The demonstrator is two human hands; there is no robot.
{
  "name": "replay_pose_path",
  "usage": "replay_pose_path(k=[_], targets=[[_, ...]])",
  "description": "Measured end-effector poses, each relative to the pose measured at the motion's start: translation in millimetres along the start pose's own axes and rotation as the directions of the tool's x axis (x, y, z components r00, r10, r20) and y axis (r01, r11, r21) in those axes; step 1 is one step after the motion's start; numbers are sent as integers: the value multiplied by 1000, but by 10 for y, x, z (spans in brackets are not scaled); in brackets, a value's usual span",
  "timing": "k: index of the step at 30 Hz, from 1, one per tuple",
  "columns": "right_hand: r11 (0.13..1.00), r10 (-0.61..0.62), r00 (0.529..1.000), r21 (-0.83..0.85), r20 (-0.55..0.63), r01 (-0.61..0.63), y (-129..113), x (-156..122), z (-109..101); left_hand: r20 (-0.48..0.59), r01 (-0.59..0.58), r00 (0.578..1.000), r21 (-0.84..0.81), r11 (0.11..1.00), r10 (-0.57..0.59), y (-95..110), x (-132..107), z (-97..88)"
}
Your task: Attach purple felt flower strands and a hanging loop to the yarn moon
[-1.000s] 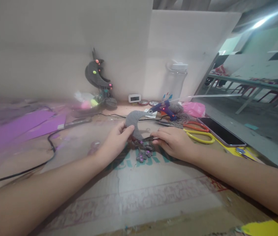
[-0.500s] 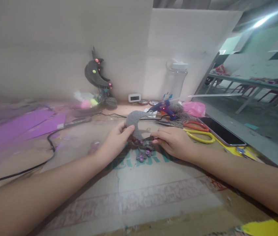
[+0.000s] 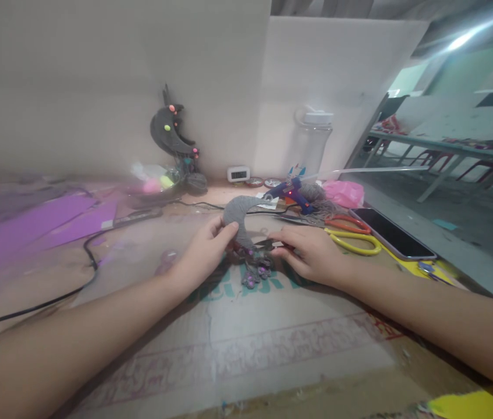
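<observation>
My left hand (image 3: 213, 247) pinches the lower left side of a grey yarn-wrapped crescent moon (image 3: 237, 214) between thumb and fingers. From the crescent's lower end hang small grey yarn flowers (image 3: 250, 278) with purple-pink centres, resting close to the tabletop. My right hand (image 3: 311, 250) is closed on a small pair of dark pointed snips (image 3: 265, 244), their tips pointing left at the crescent's lower end. The handle part is mostly hidden by the fingers, and I cannot tell whether the tips touch the yarn.
Behind my hands a blue glue gun (image 3: 292, 192) lies near grey yarn (image 3: 314, 193). Yellow-handled scissors (image 3: 360, 247), orange-handled scissors (image 3: 346, 221) and a phone (image 3: 392, 233) lie right. A clear bottle (image 3: 311, 142), a small digital clock (image 3: 238, 174) and a dark decorated crescent (image 3: 165, 131) stand behind.
The snips' points have spread apart slightly, and my right fingers have loosened a little. My left hand and the crescent have hardly moved.
</observation>
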State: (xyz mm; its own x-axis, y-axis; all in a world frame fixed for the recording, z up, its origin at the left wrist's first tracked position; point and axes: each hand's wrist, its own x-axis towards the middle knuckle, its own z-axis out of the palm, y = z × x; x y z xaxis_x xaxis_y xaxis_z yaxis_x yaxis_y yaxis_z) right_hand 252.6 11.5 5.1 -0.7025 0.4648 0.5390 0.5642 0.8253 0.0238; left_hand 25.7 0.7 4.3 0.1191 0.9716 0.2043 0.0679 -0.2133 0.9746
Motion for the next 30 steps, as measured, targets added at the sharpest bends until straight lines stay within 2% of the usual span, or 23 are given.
replay_pose_path(k=[12, 24, 30], targets=[[999, -35, 999, -38, 10, 35, 11, -4, 31, 21, 1, 1000, -12, 1000, 0, -24, 6, 4], [995, -78, 996, -61, -42, 76, 28, -6, 58, 19, 7, 1000, 7, 1000, -7, -4, -4, 1], [1000, 11, 1000, -12, 3, -11, 7, 1, 14, 2, 1, 1000, -9, 1000, -1, 9, -9, 5]])
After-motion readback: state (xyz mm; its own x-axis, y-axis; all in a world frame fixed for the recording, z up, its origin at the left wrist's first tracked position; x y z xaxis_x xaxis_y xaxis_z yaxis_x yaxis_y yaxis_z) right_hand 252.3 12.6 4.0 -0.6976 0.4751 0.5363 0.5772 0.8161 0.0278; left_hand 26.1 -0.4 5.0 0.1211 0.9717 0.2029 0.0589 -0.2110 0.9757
